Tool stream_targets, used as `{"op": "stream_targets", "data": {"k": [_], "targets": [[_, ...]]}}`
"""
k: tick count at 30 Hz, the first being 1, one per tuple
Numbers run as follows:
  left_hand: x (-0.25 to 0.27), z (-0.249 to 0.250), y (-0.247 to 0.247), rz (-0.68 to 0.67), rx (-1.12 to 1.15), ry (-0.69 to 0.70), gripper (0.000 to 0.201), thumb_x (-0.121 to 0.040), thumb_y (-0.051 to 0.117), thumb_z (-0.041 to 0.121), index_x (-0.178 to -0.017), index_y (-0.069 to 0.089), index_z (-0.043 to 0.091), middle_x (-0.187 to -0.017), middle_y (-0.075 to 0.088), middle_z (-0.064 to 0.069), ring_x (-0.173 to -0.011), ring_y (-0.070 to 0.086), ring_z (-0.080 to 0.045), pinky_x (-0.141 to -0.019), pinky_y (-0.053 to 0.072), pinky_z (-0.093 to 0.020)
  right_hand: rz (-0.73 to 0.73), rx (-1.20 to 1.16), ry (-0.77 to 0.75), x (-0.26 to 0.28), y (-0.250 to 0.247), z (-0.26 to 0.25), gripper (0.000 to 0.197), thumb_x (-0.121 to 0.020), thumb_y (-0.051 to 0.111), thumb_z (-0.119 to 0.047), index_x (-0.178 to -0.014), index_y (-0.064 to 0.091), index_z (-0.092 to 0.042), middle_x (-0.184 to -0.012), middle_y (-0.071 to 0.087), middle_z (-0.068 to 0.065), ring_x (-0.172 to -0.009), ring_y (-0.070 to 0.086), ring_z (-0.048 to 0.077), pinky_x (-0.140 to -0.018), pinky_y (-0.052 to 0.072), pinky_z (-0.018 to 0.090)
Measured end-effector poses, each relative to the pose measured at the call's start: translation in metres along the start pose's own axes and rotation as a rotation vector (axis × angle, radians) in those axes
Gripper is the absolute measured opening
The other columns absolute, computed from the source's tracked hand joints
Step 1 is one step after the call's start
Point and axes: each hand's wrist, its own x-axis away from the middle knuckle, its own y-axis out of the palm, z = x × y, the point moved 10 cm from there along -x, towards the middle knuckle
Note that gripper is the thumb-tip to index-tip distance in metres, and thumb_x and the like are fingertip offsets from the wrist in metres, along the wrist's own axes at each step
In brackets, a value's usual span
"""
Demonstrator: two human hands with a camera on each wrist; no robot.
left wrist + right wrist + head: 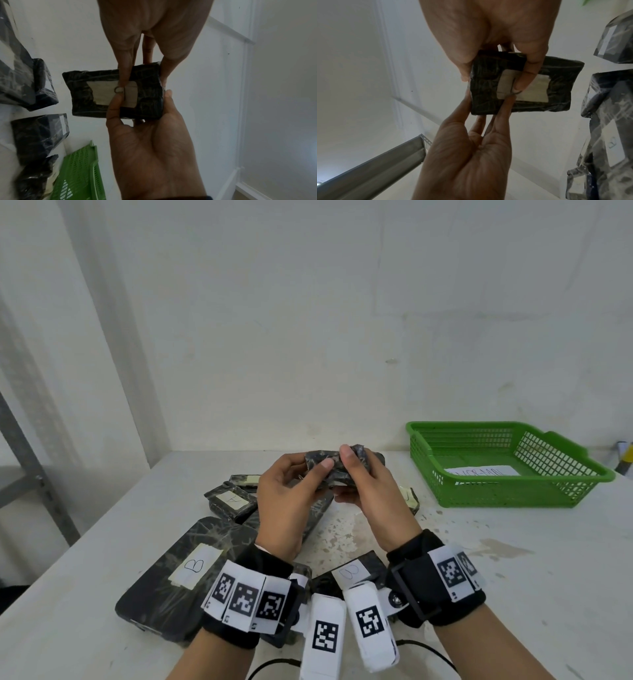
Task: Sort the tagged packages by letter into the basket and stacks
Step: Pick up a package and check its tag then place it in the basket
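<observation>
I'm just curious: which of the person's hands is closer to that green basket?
Right. The right hand is on the side of the green basket; the left hand is beyond it, farther away. Both grip the small black package.

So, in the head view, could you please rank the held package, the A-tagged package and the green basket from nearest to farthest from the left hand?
1. Held package: gripped by the left hand.
2. A-tagged package: on the table, just to its left.
3. Green basket: far right, by the wall.

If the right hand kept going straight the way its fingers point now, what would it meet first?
The right hand already grips the small black package; just beyond lies the left hand, likely first, though depth is unclear.
</observation>
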Motion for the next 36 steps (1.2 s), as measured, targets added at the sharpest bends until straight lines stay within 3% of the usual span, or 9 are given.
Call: {"op": "stream_targets", "data": {"k": [5, 8, 12, 18, 22, 25, 28, 32, 36], "targets": [[-0.003, -0.002, -0.001, -0.052, 0.042, -0.056, 0.019, -0.087, 0.07, 0.008, -0.1, 0.063, -0.004, -0.092, 0.068, -0.018, -0.085, 0.069, -0.024, -0.075, 0.061, -0.033, -0.068, -0.012, 0.011, 0.003, 0.002, 0.002, 0.058, -0.077, 0.062, -0.057, -0.118, 0.062, -0.017, -0.114, 0.068, 0.01, -0.094, 0.07, 0.02, -0.073, 0.055, 0.026], [-0.002, -0.002, 0.0, -0.104, 0.055, -0.072, 0.013, -0.083, 0.072, 0.008, -0.091, 0.064, 0.003, -0.088, 0.069, -0.014, -0.085, 0.07, -0.022, -0.075, 0.061, -0.033, -0.066, -0.018, 0.009, 0.003, 0.0, 0.003, 0.051, -0.077, 0.062, -0.054, -0.113, 0.063, -0.017, -0.108, 0.07, 0.011, -0.085, 0.068, 0.017, -0.069, 0.053, 0.025], [-0.005, -0.002, -0.002, -0.126, 0.041, -0.064, 0.006, -0.086, 0.069, 0.002, -0.085, 0.062, 0.003, -0.081, 0.067, -0.011, -0.081, 0.069, -0.021, -0.07, 0.06, -0.03, -0.115, 0.004, -0.005, 0.005, 0.004, 0.0, 0.048, -0.077, 0.062, -0.053, -0.111, 0.063, -0.02, -0.115, 0.068, 0.008, -0.093, 0.069, 0.019, -0.076, 0.056, 0.029], [-0.004, -0.005, -0.002, -0.194, 0.03, -0.095, 0.023, -0.075, 0.074, 0.014, -0.09, 0.063, 0.001, -0.081, 0.07, -0.006, -0.082, 0.069, -0.019, -0.086, 0.06, -0.039, -0.139, 0.042, -0.03, 0.01, 0.002, 0.0, 0.045, -0.078, 0.066, -0.047, -0.114, 0.061, -0.02, -0.115, 0.067, 0.007, -0.094, 0.07, 0.014, -0.076, 0.058, 0.025], [-0.002, -0.004, 0.001, -0.205, 0.007, -0.077, 0.01, -0.081, 0.071, 0.007, -0.078, 0.062, 0.008, -0.073, 0.069, 0.001, -0.079, 0.069, -0.015, -0.086, 0.06, -0.039, -0.131, 0.042, -0.046, 0.011, -0.001, -0.002, 0.032, -0.084, 0.066, -0.041, -0.11, 0.062, -0.023, -0.115, 0.067, 0.006, -0.091, 0.07, 0.013, -0.074, 0.057, 0.023], [-0.001, -0.001, 0.006, -0.218, 0.002, -0.057, 0.005, -0.085, 0.069, 0.004, -0.084, 0.064, 0.005, -0.079, 0.071, -0.003, -0.081, 0.07, -0.016, -0.084, 0.061, -0.036, -0.122, 0.035, -0.036, 0.01, -0.003, -0.001, 0.043, -0.078, 0.063, -0.053, -0.109, 0.061, -0.024, -0.114, 0.068, 0.005, -0.089, 0.071, 0.012, -0.075, 0.056, 0.025], [0.002, -0.002, 0.01, -0.231, -0.043, -0.052, 0.026, -0.079, 0.074, 0.014, -0.1, 0.068, 0.001, -0.094, 0.073, -0.011, -0.088, 0.07, -0.018, -0.086, 0.06, -0.038, -0.102, 0.011, -0.011, 0.007, -0.008, 0.003, 0.046, -0.081, 0.06, -0.052, -0.113, 0.062, -0.019, -0.111, 0.071, 0.007, -0.088, 0.071, 0.015, -0.077, 0.057, 0.03], [0.003, -0.006, 0.008, -0.193, -0.048, -0.065, 0.021, -0.077, 0.073, 0.016, -0.094, 0.068, 0.005, -0.09, 0.073, -0.009, -0.087, 0.07, -0.019, -0.085, 0.06, -0.039, -0.103, 0.059, 0.006, 0.01, -0.012, 0.004, 0.05, -0.081, 0.06, -0.053, -0.117, 0.06, -0.019, -0.11, 0.072, 0.007, -0.081, 0.073, 0.018, -0.074, 0.059, 0.031], [0.0, -0.006, 0.006, -0.128, 0.047, -0.144, 0.014, -0.092, 0.063, 0.012, -0.098, 0.063, 0.0, -0.092, 0.073, -0.016, -0.086, 0.073, -0.024, -0.076, 0.062, -0.032, -0.247, 0.224, 0.082, 0.015, -0.017, 0.004, 0.08, -0.075, 0.069, -0.067, -0.142, 0.04, -0.033, -0.128, 0.062, -0.005, -0.087, 0.075, 0.017, -0.064, 0.056, 0.026]]}}
